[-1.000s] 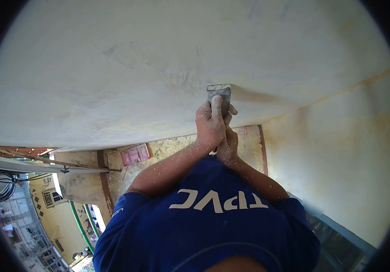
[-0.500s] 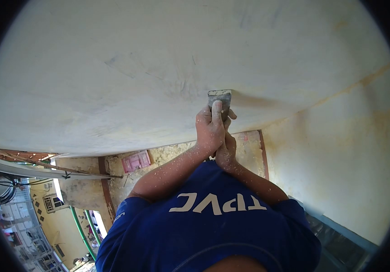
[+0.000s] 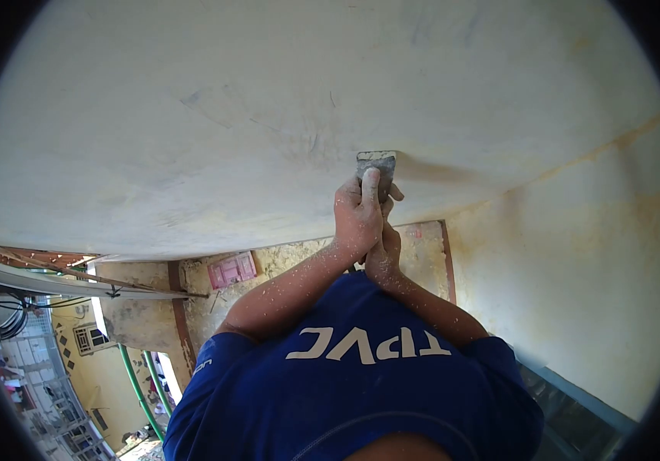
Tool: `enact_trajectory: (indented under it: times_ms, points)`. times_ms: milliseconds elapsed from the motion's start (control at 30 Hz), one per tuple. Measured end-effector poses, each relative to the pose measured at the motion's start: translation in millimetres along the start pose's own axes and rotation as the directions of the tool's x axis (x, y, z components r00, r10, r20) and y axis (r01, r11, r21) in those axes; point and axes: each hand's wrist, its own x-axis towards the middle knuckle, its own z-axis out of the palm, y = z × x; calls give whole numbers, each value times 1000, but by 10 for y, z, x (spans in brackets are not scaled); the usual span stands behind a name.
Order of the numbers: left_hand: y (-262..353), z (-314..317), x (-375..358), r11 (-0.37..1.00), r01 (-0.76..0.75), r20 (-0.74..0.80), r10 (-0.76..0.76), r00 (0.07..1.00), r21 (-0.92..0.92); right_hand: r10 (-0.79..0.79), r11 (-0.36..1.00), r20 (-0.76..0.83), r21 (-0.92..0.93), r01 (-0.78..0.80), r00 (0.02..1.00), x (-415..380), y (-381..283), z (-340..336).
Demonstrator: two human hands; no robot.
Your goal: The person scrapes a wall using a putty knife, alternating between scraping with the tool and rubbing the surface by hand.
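- ceiling (image 3: 268, 92), pale and patchy, fills the top of my view. it carries faint scratch marks, and a yellow-stained wall (image 3: 575, 253) meets it on the right.
- blue shirt (image 3: 360, 384) with white lettering sits at the bottom. both dust-speckled forearms rise from it to one spot overhead.
- left hand (image 3: 357, 215) is closed round the scraper (image 3: 376, 163), with its forefinger laid straight up the back of the blade. i judge that finger is there to press the edge flat to the plaster.
- right hand (image 3: 384, 252) is tucked just below and against the left, fingers curled shut. it seems to grip the handle, which is hidden from me. i read the stacked grip as extra push from underneath.
- the scraper's blade edge touches the ceiling, right of centre and near the wall corner. a smoother band runs off to its right.
- pink panel (image 3: 230, 269) hangs on the rough far wall, and green pipes (image 3: 134, 384) stand lower left.
- i can find no bucket or tray in view.
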Motion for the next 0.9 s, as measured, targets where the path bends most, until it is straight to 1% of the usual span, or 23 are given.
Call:
enact_trajectory:
  times_ms: [67,100,133,200,233,267,300,333,367,400,433,467,500,533,567,600,633,667,733,767,800,867,900]
  points:
    - [56,33,-66,998,26,-15,-27,1000,-62,56,998,-19,21,-56,998,-60,38,-6]
    - [89,19,-37,999,14,23,-13,1000,-41,26,1000,0,0,-26,1000,-17,41,-33]
    - [16,7,-62,999,19,23,-18,1000,-43,-13,1000,21,-21,13,1000,11,36,-52]
    - [-82,-9,-65,1000,15,-10,-16,1000,-24,-17,1000,3,-11,17,1000,-41,33,-20]
    - [-112,-14,-98,995,80,-28,-81,996,-57,-18,1000,-5,13,18,1000,-96,34,-5]
    - [-19,13,-68,996,76,-22,-77,997,-52,-13,999,-15,37,13,1000,-114,39,5]
    - [108,51,-60,994,49,-13,-51,999,-99,0,1000,20,8,-1,1000,-88,-67,-28]
    - [155,57,-78,988,35,-12,-37,999,-148,22,1000,17,7,-22,1000,-78,-46,-33]
    - [132,12,-47,999,-3,22,4,1000,-37,23,1000,16,-10,-23,1000,-64,-30,-37]
    - [60,4,-69,999,-6,22,7,1000,-39,4,1000,18,-29,-3,1000,-24,-41,-42]
    - [-35,-3,-68,999,11,-10,-11,1000,-43,-16,999,21,-30,16,1000,-3,-71,-34]
    - [13,20,-79,998,30,-43,-32,999,-46,-15,1000,8,2,15,1000,-37,-92,-12]
    - [61,39,-111,991,52,-37,-56,998,-122,-7,999,-1,34,7,1000,-90,-102,11]
    - [115,39,-75,992,48,-39,-53,998,-120,9,998,-12,68,-8,1000,-112,-109,28]
    - [242,50,-38,996,20,-15,-21,1000,-89,-26,999,-16,18,26,1000,-57,-219,17]
    - [286,48,-25,998,-1,6,1,1000,-59,-36,998,14,46,35,999,-5,-206,-12]
    - [250,54,-6,998,-63,14,63,998,-6,-21,999,-1,44,21,1000,-68,-133,-5]
    - [160,46,-22,997,-79,20,79,997,-6,-41,998,-18,43,41,999,-12,-63,4]
    - [-74,12,-95,999,45,-53,-46,998,-18,13,999,-9,50,-12,1000,-103,15,17]
    - [-40,33,-105,999,42,-61,-44,997,-33,23,995,6,98,-24,1000,-113,29,19]
    - [1,22,-75,998,52,-58,-53,997,-27,31,994,-1,104,-31,1000,-80,41,10]
    - [45,-19,-61,998,54,47,-54,997,-7,26,998,26,48,-27,999,-69,51,-27]
    - [4,-27,-42,1000,22,54,-22,998,4,2,1000,6,14,-2,1000,-50,30,-21]
